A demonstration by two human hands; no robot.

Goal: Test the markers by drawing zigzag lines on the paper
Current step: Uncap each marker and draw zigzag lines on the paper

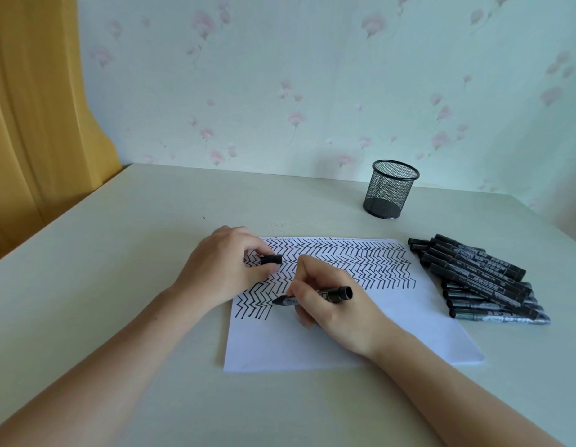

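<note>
A white sheet of paper [393,330] lies on the table, its upper half covered with black zigzag lines. My right hand [331,311] grips an uncapped black marker [335,293], tip pointing left and touching the paper beside the lower-left zigzags. My left hand [222,266] rests on the paper's upper-left corner and pinches the black marker cap [271,260] between thumb and fingers. A pile of several capped black markers [480,280] lies just right of the paper.
A black mesh pen cup [390,190] stands at the back of the pale table [151,240], near the floral wall. A yellow wooden door [32,124] is at the far left. The table's left edge runs diagonally.
</note>
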